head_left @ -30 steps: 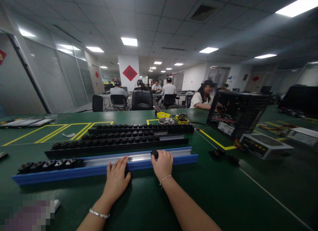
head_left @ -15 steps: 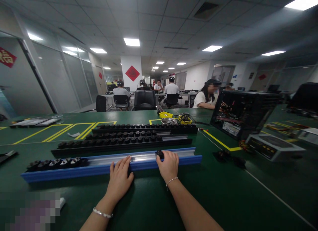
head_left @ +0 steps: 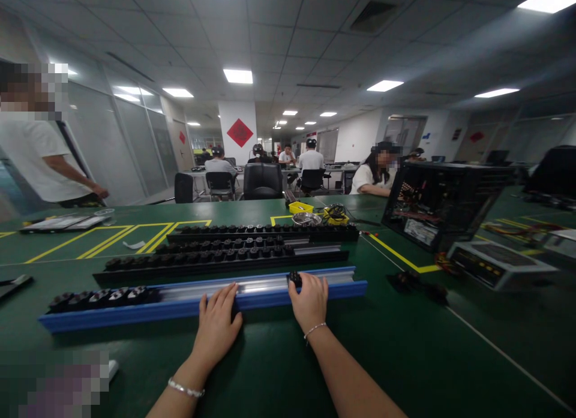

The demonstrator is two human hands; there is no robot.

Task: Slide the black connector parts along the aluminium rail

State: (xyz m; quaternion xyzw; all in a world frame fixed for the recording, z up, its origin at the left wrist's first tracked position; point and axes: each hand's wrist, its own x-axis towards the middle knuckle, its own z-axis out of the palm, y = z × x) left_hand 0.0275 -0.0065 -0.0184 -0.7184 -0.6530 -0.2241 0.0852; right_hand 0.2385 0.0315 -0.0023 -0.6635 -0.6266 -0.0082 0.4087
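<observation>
A long blue rail [head_left: 265, 299] with a silver inner channel lies across the green table in front of me. Several black pieces [head_left: 119, 296] sit in its left end. My left hand [head_left: 219, 316] rests on the rail's near edge near the middle, fingers spread and holding nothing. Farther right, my right hand [head_left: 310, 301] has its thumb and fingers closed around a small black piece [head_left: 294, 279] in the channel. Part of that piece is hidden by the fingers.
Behind the blue rail lie black rails [head_left: 225, 263] filled with black pieces. An open computer case [head_left: 441, 202] and a power supply [head_left: 499, 265] stand at the right. Yellow trays [head_left: 300, 209] sit farther back. A person [head_left: 36, 154] stands at the left; others sit beyond.
My right hand has shifted slightly right along the rail with the small black piece. My left hand is in the same place. A standing person has come into view at the left.
</observation>
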